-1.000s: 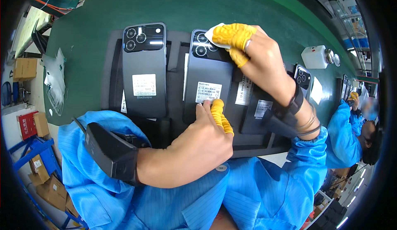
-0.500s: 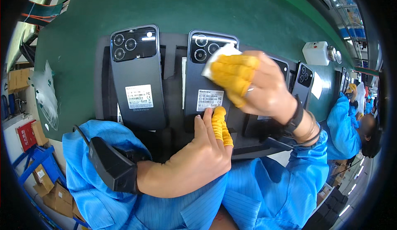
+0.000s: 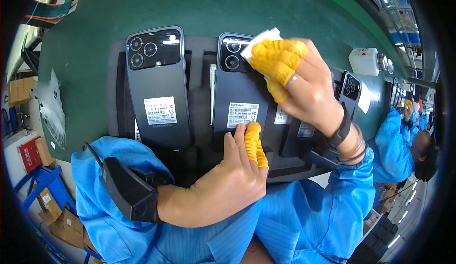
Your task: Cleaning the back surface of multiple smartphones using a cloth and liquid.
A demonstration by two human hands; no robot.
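A dark grey smartphone [image 3: 237, 86] lies back side up in the middle, with a white label and round camera lenses. My left hand [image 3: 230, 174], with yellow finger cots on some fingers, holds its lower end just below the label. Part of that grip is hidden under the hand. My right hand [image 3: 304, 79], also in yellow finger cots, is closed on a folded white wipe [image 3: 261, 41] at the phone's top right corner. The hand and wipe cover part of the camera block. To the left lies a second smartphone [image 3: 159, 88], also back side up.
The phones lie on a dark padded mat [image 3: 199, 102] on a green table [image 3: 190, 7]. More phones [image 3: 349, 90] sit to the right, near a white bottle [image 3: 365, 61]. A clear plastic bag [image 3: 51, 107] lies at left. A co-worker in blue [image 3: 394, 145] sits at far right.
My right hand has moved up and to the right with the wipe, toward the phone's top right corner. My left hand has stayed at the phone's lower end.
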